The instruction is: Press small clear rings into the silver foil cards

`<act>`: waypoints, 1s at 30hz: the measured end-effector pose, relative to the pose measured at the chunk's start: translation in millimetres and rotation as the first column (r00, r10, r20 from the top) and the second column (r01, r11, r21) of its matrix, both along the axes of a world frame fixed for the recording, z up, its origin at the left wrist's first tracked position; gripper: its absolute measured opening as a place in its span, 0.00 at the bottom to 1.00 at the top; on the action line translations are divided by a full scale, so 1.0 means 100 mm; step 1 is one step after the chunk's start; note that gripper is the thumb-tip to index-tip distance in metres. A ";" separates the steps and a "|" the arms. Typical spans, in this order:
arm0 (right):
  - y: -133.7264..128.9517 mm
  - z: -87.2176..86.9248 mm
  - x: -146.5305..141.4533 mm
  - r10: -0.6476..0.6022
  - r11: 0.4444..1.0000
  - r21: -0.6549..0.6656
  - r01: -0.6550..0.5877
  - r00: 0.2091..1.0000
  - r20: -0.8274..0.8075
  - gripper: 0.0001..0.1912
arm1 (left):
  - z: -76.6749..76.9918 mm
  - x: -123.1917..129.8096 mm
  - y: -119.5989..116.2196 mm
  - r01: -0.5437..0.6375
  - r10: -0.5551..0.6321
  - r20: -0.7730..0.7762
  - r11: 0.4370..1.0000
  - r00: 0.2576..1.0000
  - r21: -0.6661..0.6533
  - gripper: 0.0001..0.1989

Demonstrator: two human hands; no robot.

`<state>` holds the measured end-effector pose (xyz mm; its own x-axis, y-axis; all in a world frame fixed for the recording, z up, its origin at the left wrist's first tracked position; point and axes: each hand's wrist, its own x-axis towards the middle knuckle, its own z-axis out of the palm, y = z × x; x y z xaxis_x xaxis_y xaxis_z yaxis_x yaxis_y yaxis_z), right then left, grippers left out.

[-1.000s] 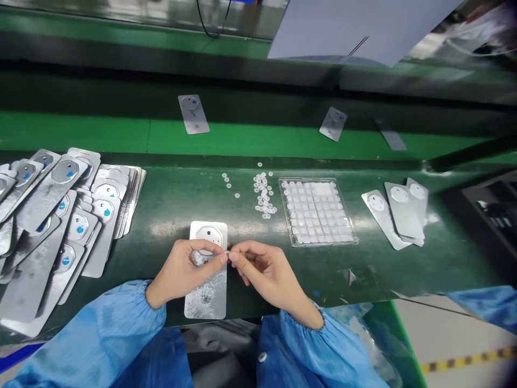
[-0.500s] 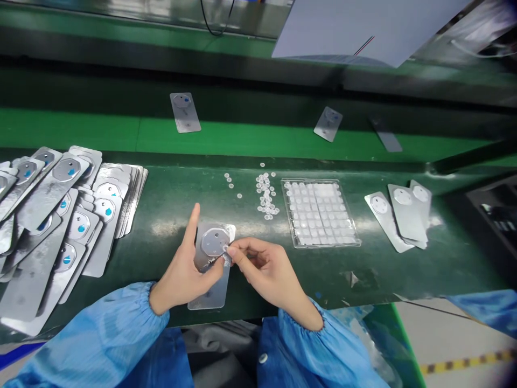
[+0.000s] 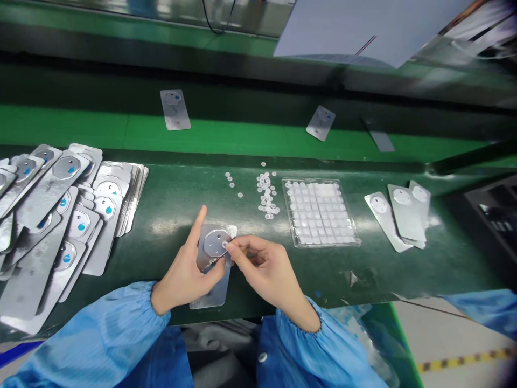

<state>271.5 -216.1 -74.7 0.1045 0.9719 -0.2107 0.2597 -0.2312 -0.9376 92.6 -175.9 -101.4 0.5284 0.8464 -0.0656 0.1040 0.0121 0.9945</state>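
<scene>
A silver metal plate (image 3: 216, 296) with a raised rounded disc lies at the bench's front edge. My left hand (image 3: 189, 272) holds it at its left side, thumb across the face, index finger stretched forward. The other left fingers are hidden. My right hand (image 3: 269, 264) pinches a small white ring (image 3: 225, 244) between thumb and forefinger at the disc's right edge. Several loose white rings (image 3: 266, 199) lie on the bench beyond my right hand. Right of them sits a clear plastic tray (image 3: 357, 243) with rows of small white pieces.
A large pile of similar plates (image 3: 50, 188), with blue marks on their discs, covers the left of the bench. Several more plates (image 3: 407, 221) lie at the right. Behind, a green belt (image 3: 242, 134) carries spaced plates. A pale panel (image 3: 355, 27) hangs above.
The plates on the green belt have shifted left. My hands stay at the plate, the right still pinching the ring, which shows a little more clearly against the disc's edge.
</scene>
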 end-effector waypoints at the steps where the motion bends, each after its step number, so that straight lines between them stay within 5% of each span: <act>1: 0.00 0.00 0.00 -0.003 1.000 -0.001 0.003 1.000 0.005 0.19 | 0.00 0.00 0.00 -0.001 0.001 0.001 1.000 1.000 -0.005 0.50; 6: -0.02 0.04 -0.02 -0.020 1.000 -0.009 0.020 1.000 0.016 0.21 | -0.02 0.01 -0.03 0.002 -0.001 0.028 0.999 1.000 -0.035 0.48; 11: 0.11 0.09 0.09 0.021 0.989 -0.147 -0.024 1.000 -0.020 0.27 | -0.01 -0.01 -0.03 -0.026 0.034 0.120 0.997 0.992 -0.069 0.36; 16: 0.15 -0.16 0.16 0.089 0.965 -0.211 -0.153 0.955 -0.283 0.31 | -0.03 0.02 0.06 -0.126 0.136 0.084 0.986 0.987 -0.113 0.20; 21: -0.05 -0.30 -0.05 0.183 0.971 -0.090 -0.220 0.933 -0.310 0.29 | -0.05 0.05 0.12 -0.222 0.263 0.122 0.937 0.957 -0.271 0.24; 23: 0.09 -0.25 -0.06 0.206 0.974 -0.042 -0.223 0.947 -0.247 0.28 | 0.04 0.01 0.36 -0.219 0.225 0.039 0.969 0.974 -0.117 0.24; 26: 0.77 -0.07 0.04 0.072 0.997 0.032 -0.067 0.975 -0.209 0.27 | 0.31 -0.09 1.13 -0.120 0.188 -0.291 0.964 0.938 0.238 0.24; 28: 1.38 0.09 0.10 -0.094 0.993 0.040 0.107 0.965 -0.243 0.26 | 0.53 -0.11 1.78 -0.193 0.412 -0.538 0.888 0.735 0.417 0.26; 30: 1.88 0.24 0.10 -0.169 0.983 0.026 0.183 0.945 -0.279 0.26 | 0.72 -0.07 2.36 -0.283 0.523 -0.598 0.845 0.607 0.453 0.33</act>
